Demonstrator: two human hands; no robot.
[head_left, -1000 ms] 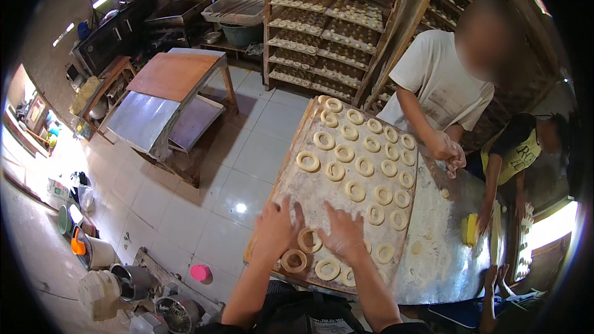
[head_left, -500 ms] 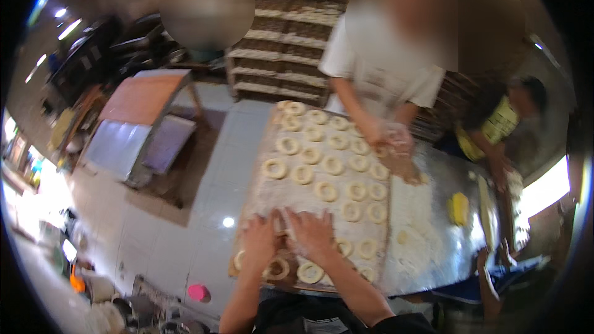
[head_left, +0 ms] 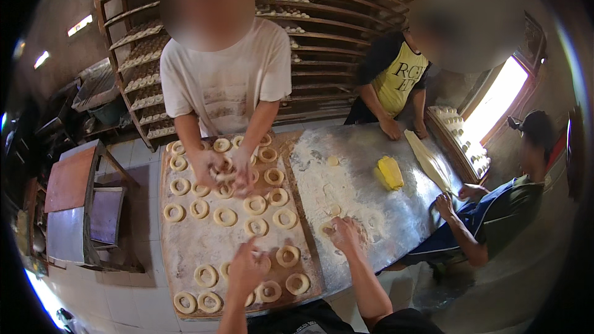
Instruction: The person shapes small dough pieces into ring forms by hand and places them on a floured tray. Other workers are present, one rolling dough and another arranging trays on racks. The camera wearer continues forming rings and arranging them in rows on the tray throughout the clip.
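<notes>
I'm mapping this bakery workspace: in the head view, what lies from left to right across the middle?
Small wooden table → board of dough rings → left hand → right hand → yellow block → long strip of dough.

About twenty-three dough rings (head_left: 225,216), one wooden board (head_left: 179,247), four people.

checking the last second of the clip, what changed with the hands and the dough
The right hand left the wooden tray and moved right, onto a dough piece on the floured metal table. The left hand stayed over the dough rings at the tray's near end.
</notes>
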